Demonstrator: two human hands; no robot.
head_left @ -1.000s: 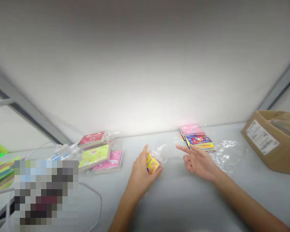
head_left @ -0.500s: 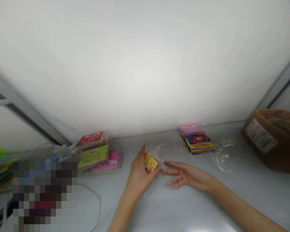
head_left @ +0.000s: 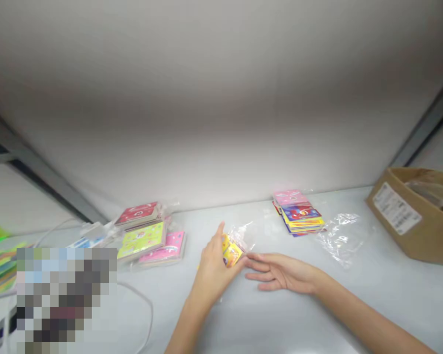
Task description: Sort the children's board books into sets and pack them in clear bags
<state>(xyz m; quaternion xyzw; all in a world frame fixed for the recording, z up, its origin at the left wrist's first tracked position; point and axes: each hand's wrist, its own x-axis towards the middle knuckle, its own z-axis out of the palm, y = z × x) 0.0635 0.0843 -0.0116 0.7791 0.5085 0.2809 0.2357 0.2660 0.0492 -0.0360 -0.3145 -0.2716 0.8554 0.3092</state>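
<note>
My left hand (head_left: 214,268) wraps around a small yellow card pack (head_left: 231,250), its thumb along the near side and fingers at the left. Clear plastic wrap (head_left: 245,231) stands out from the pack's far right side. My right hand (head_left: 276,272) is just to the right, fingers stretched out and spread, palm partly showing. Its forefinger tip meets the left thumb tip near the pack's corner; whether it touches the wrap I cannot tell. Behind it lies a stack of colourful cards (head_left: 300,214), pink, blue and yellow, beside a crumpled clear plastic bag (head_left: 341,241).
At the left lie bagged packs: red (head_left: 138,215), yellow-green (head_left: 142,239) and pink (head_left: 172,247). A white cable (head_left: 149,314) curves near a blurred-out patch. On the right stands an open cardboard box (head_left: 421,226) with plastic inside. A white wall (head_left: 221,162) closes off the back.
My right hand has moved slightly left, its forefinger now against my left thumb. My left hand keeps its hold on the card pack. The wall looks darker.
</note>
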